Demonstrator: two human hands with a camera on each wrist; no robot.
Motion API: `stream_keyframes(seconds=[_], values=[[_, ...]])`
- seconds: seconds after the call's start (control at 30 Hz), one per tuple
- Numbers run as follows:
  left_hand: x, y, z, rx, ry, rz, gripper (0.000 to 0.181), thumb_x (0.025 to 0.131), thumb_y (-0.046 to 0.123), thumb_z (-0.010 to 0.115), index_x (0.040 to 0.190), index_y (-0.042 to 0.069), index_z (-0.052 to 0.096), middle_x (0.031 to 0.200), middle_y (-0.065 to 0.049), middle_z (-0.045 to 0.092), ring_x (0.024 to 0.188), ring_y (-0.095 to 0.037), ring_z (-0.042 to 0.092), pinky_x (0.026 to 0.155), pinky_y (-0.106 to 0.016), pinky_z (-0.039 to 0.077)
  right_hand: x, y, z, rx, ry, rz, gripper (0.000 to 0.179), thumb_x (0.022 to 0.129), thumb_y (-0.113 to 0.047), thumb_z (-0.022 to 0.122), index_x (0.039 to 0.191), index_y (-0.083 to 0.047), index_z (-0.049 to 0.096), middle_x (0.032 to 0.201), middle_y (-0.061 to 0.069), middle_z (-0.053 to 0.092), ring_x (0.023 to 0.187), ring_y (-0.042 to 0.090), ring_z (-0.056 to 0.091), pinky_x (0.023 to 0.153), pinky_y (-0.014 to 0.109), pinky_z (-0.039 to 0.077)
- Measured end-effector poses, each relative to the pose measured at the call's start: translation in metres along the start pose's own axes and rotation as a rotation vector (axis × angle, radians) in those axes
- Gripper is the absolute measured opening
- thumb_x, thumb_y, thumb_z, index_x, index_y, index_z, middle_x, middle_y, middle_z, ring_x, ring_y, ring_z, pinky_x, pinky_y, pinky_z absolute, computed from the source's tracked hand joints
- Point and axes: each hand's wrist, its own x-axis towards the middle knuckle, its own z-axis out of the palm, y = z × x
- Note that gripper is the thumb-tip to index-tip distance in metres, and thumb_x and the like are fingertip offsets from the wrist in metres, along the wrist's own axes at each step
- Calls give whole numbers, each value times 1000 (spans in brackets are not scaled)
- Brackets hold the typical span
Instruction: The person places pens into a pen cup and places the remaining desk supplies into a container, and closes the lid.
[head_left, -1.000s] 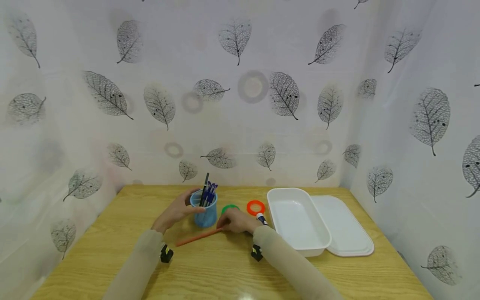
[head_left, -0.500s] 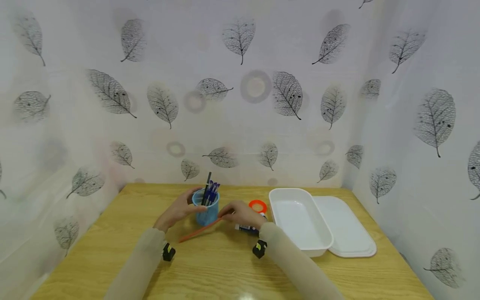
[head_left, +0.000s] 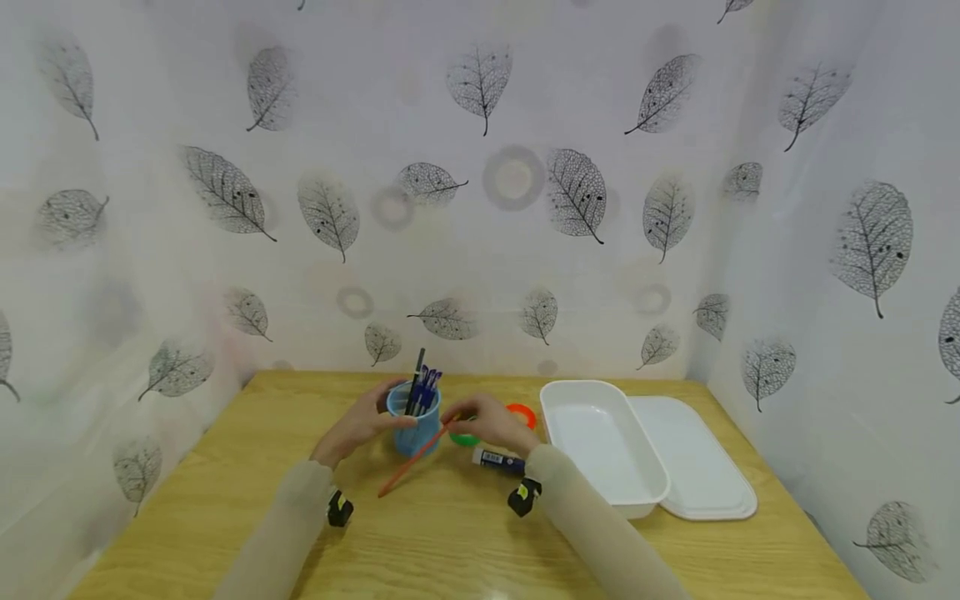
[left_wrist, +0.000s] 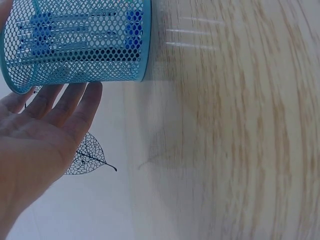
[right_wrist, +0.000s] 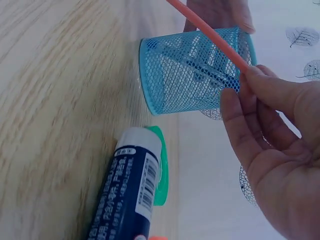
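Observation:
A blue mesh pen cup [head_left: 408, 439] stands on the table, holding several blue-capped pens [head_left: 426, 392] and a taller dark stick. My left hand [head_left: 360, 427] holds the cup from the left, thumb across the near side and fingers behind; in the left wrist view, its fingertips touch the mesh [left_wrist: 85, 55]. Between thumb and fingers, my right hand [head_left: 491, 421] pinches one end of a thin orange-red stick [head_left: 408, 471]. The stick slants down to the left in front of the cup. In the right wrist view, the pinched end is beside the cup's rim.
Below the right hand lies a dark blue tube with a white cap [head_left: 498, 461]. A green ring [head_left: 465, 439] and an orange ring [head_left: 529, 414] lie partly hidden by that hand. Further right are a white tray [head_left: 643, 500] and its white lid [head_left: 708, 471].
My right hand has raised its end of the orange-red stick, which now slants more steeply beside the cup. The blue tube has come into fuller view. My left hand keeps its hold.

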Motion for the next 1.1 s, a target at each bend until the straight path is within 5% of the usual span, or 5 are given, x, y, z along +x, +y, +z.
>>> stream_keyframes(seconds=[0.23, 0.5, 0.63, 0.83, 1.1], values=[[1, -2, 1, -23, -9, 8, 82, 85, 27, 77, 152, 11, 32, 144, -17, 50, 130, -36, 49, 106, -50, 43, 2, 5, 0, 249, 86, 66, 28, 93, -15, 68, 118, -3, 68, 108, 12, 71, 92, 11, 65, 82, 29, 55], [1, -1, 1, -11, 7, -16, 83, 84, 29, 79, 152, 12, 33, 143, -16, 51, 131, -35, 49, 107, -51, 42, 5, 2, 1, 418, 178, 81, 31, 94, -14, 67, 121, 2, 65, 112, 19, 70, 103, 32, 68, 90, 38, 56], [0, 0, 1, 9, 18, -29, 84, 84, 30, 78, 152, 12, 32, 144, -16, 50, 131, -35, 49, 107, -52, 41, 8, 4, 2, 476, 217, 72, 32, 95, -13, 65, 120, 6, 64, 112, 27, 67, 96, 25, 70, 90, 41, 56], [0, 0, 1, 25, 26, -43, 84, 84, 30, 79, 152, 16, 32, 144, -15, 49, 131, -34, 49, 107, -50, 42, 10, 3, 2, 562, 316, 83, 29, 98, -12, 60, 122, 4, 62, 102, 12, 68, 89, 14, 68, 91, 49, 54], [1, 0, 1, 18, 20, -38, 84, 84, 30, 78, 152, 14, 32, 143, -16, 50, 130, -34, 49, 107, -50, 42, 16, -6, -5, 621, 469, -27, 29, 97, -3, 57, 122, 11, 59, 93, 0, 66, 84, 15, 66, 80, 38, 59]])
